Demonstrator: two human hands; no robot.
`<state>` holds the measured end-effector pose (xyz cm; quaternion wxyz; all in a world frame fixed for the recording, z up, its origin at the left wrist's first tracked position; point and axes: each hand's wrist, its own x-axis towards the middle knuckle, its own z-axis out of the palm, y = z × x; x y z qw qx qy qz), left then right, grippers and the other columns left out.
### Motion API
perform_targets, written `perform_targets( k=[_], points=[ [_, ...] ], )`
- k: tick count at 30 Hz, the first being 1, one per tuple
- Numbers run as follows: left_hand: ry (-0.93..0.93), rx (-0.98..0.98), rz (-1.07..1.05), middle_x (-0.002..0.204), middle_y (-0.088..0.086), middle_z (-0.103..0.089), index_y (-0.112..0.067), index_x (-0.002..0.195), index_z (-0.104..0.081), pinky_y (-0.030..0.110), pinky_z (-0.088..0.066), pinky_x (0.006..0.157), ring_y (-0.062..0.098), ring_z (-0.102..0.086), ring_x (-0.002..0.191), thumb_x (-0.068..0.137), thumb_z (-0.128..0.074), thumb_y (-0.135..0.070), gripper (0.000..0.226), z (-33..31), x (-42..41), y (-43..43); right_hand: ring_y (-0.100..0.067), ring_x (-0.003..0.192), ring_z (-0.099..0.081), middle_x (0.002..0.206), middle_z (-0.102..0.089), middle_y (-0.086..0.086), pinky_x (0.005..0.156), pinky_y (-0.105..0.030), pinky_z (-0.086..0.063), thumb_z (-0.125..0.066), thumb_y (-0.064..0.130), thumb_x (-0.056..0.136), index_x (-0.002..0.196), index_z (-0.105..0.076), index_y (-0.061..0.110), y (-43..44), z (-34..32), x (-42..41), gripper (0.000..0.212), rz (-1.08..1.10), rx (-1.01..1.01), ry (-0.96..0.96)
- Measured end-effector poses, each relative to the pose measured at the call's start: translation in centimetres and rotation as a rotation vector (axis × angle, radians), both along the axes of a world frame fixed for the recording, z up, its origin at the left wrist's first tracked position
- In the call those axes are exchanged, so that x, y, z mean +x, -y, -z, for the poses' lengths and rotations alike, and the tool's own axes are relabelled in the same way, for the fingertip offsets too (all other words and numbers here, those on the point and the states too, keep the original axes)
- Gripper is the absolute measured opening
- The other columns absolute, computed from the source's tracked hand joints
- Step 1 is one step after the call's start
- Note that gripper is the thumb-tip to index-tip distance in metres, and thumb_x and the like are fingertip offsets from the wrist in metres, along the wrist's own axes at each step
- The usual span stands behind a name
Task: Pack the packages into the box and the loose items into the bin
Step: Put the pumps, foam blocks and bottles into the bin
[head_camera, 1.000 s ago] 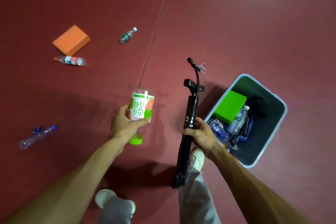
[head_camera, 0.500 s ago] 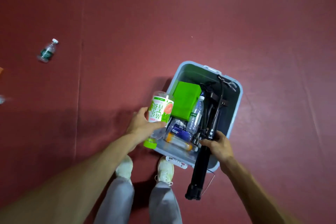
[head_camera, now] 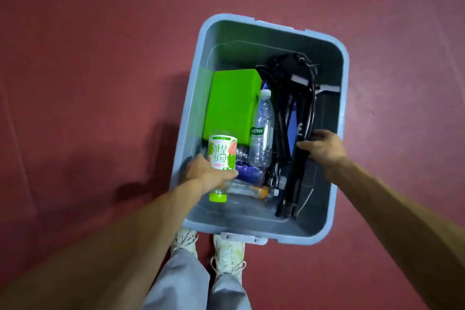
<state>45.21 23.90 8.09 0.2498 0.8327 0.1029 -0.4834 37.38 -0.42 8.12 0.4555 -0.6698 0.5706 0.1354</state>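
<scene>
Bin (head_camera: 251,38) partly filled: green block (head_camera: 231,103), clear bottle (head_camera: 263,133). A labelled bottle (head_camera: 222,153) is gripped by fingers of the left hand (head_camera: 203,176), a black pump (head_camera: 293,184) by those of the right hand (head_camera: 327,147); neither is released yet.

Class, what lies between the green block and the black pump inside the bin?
A clear water bottle, seen in the head view, lies between green block and black pump.

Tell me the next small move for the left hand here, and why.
Probably lower the left hand a little and release the green-labelled bottle. It hangs cap-down inside the rim of the bin, near the left wall, with a bare patch just below the cap. The right hand grips the black floor pump, well clear on the right.
</scene>
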Motion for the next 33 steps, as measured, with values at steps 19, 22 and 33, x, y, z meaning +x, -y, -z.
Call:
perform_targets(
  k=[19, 22, 33],
  points=[
    [0.130, -0.239, -0.528, 0.116, 0.004, -0.065, -0.021, 0.119, -0.059, 0.039, -0.047, 0.100, 0.022, -0.063, 0.106, 0.075, -0.068, -0.032, 0.046, -14.2, 4.1, -14.4, -0.022, 0.084, -0.061, 0.104, -0.066, -0.007, 0.087, -0.040, -0.054, -0.063, 0.013, 0.084, 0.120, -0.056, 0.010, -17.0, -13.3, 8.0, 0.037, -0.551, 0.152, 0.006],
    [0.214, -0.250, -0.670, 0.110, 0.002, -0.065, -0.017, 0.119, -0.059, 0.027, -0.047, 0.084, 0.019, -0.063, 0.098, 0.086, -0.064, -0.020, 0.034, -16.0, 4.0, -21.5, -0.025, 0.090, -0.063, 0.104, -0.068, -0.010, 0.090, -0.046, -0.053, -0.065, 0.021, 0.078, 0.118, -0.056, 0.008, -24.0, -15.2, 10.7, 0.043, -0.685, 0.134, 0.036],
    [0.436, -0.065, -1.050, 0.096, 0.007, -0.064, -0.012, 0.105, -0.065, 0.037, -0.047, 0.093, 0.033, -0.064, 0.101, 0.083, -0.066, -0.006, 0.022, -23.0, -5.5, -59.4, -0.031, 0.098, -0.065, 0.100, -0.068, -0.006, 0.093, -0.051, -0.050, -0.066, 0.025, 0.077, 0.118, -0.053, 0.016, -61.6, -19.8, 13.0, 0.044, -1.066, 0.248, 0.180]
  ],
)
